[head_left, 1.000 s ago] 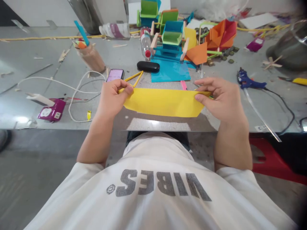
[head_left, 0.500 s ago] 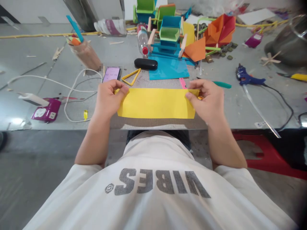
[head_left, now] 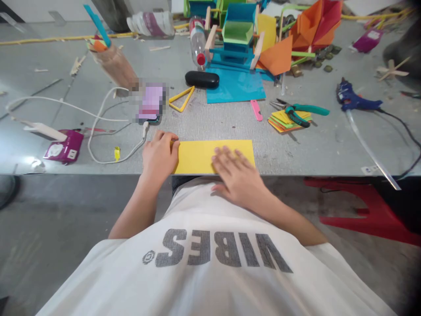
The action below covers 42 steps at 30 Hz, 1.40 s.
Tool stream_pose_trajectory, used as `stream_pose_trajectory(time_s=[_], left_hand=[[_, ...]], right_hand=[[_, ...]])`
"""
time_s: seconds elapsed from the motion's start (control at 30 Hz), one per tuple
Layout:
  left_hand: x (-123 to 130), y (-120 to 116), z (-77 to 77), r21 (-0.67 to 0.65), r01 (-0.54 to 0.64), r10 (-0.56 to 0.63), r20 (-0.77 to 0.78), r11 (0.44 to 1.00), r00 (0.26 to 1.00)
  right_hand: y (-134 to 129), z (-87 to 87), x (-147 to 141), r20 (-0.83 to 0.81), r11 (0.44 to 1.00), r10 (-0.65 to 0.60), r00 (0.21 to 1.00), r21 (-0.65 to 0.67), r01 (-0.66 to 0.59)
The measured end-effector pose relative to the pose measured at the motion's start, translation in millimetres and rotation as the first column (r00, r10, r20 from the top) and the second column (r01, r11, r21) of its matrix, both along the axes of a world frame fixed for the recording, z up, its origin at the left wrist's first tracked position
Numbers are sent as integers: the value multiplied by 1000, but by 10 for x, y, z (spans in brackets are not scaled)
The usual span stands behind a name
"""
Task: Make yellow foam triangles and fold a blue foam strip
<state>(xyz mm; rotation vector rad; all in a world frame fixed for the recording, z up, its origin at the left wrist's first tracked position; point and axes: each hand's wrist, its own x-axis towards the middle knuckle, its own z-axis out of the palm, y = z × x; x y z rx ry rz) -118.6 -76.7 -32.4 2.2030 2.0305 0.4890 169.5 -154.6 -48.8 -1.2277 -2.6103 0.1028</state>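
A yellow paper strip (head_left: 197,153) lies flat along the table's front edge. At its left end, my left hand (head_left: 160,153) has its fingers bent and its thumb against the paper, gripping that end. My right hand (head_left: 238,175) lies open on the right part of the strip, fingers stretched out and a little blurred, hiding part of the paper. Beyond the strip, a pink cutter (head_left: 256,110) lies on the table. Right of it, green-handled pliers (head_left: 301,112) rest on a stack of coloured paper pieces (head_left: 279,120).
Left of centre are a phone (head_left: 151,103) with a white cable and a yellow triangular frame (head_left: 181,99). A black case (head_left: 201,79) touches blue sheets (head_left: 233,90). Paper-and-stick models (head_left: 238,33) stand behind. A blue glue gun (head_left: 358,98) lies right; a purple adapter (head_left: 66,147) sits left.
The yellow strip came down from between both hands onto the table, nearer my body. My right hand left its right end and opened flat on it. The pliers and paper stack came into view.
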Motion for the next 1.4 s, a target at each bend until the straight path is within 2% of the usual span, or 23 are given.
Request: stream_pose_trajectory(time_s=[0.07, 0.13, 0.27, 0.43, 0.53, 0.63, 0.7, 0.77, 0.83, 0.9, 1.1, 1.23, 1.33, 1.4], left_hand=[[9, 8, 12, -8, 11, -11, -21, 1000, 1000], [10, 20, 14, -10, 17, -17, -24, 1000, 1000], [5, 46, -7, -27, 0, 0, -22, 1000, 1000], [2, 45, -36, -15, 2, -2, -16, 1000, 1000], [3, 32, -44, 8, 4, -3, -11, 1000, 1000], [8, 29, -54, 30, 18, -18, -26, 999, 999], [9, 33, -66, 42, 23, -21, -36, 999, 999], [6, 38, -78, 47, 27, -25, -41, 999, 999], [-2, 39, -87, 58, 36, -34, -41, 998, 999], [-10, 35, -92, 74, 47, -44, -37, 996, 998], [-15, 31, -103, 73, 61, -58, -43, 995, 997], [-13, 34, -99, 87, 66, -65, -15, 994, 998], [-23, -13, -77, 150, 78, -83, 33, 986, 996], [-47, -71, -80, 257, 80, -106, 90, 963, 990]], right_hand=[[-16, -56, -158, 5, 994, 108, 994, -26, -108], [-34, -108, -221, -2, 993, 111, 994, -32, -111], [-130, -134, 25, -9, 1000, 18, 1000, -19, -18], [-286, -109, 472, 7, 980, -189, 982, 64, 188], [-296, -77, 514, -13, 957, -270, 963, 110, 270], [-208, 3, 353, -42, 943, -309, 950, 114, 312], [-108, 62, 163, -46, 968, -221, 974, 110, 225], [0, 93, -50, -29, 995, -1, 1000, 97, 4], [95, 82, -233, -6, 980, 191, 981, 53, -191], [161, 40, -335, 15, 974, 228, 974, -4, -228], [179, -56, -185, 35, 991, 119, 992, -69, -116], [204, 34, -34, 18, 993, 102, 995, -69, -101], [308, 181, 99, -43, 995, -104, 994, 1, 105], [399, 275, 220, -118, 965, -243, 963, 72, 252]])
